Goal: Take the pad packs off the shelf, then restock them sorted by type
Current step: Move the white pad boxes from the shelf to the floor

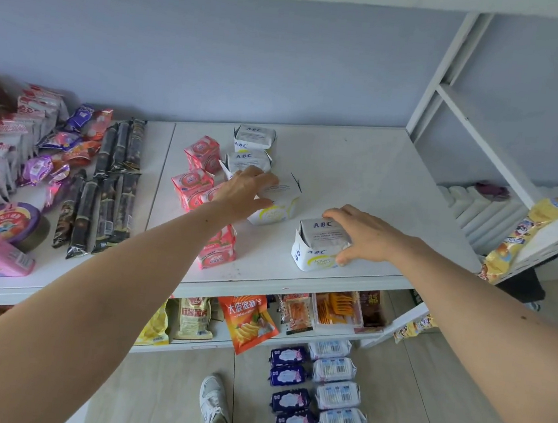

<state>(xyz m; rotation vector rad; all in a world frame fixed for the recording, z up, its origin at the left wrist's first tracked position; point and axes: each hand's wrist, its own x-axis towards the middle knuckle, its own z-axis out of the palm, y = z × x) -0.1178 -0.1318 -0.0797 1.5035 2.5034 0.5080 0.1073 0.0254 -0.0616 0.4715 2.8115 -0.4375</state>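
Gripped by the right hand [368,236] near the shelf's [361,171] front edge, the white ABC pack [318,246] could be knocked off, while the left hand's [244,188] curled fingers clasp another white pack [279,197]

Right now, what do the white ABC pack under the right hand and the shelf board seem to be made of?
The white ABC pack looks like thin soft plastic film, slightly glossy: its folded end flaps stand out and its top wrinkles under the right hand. The shelf board looks like a hard, smooth board with a pale matte coating, faintly speckled; whether it is metal or laminated wood is not clear.
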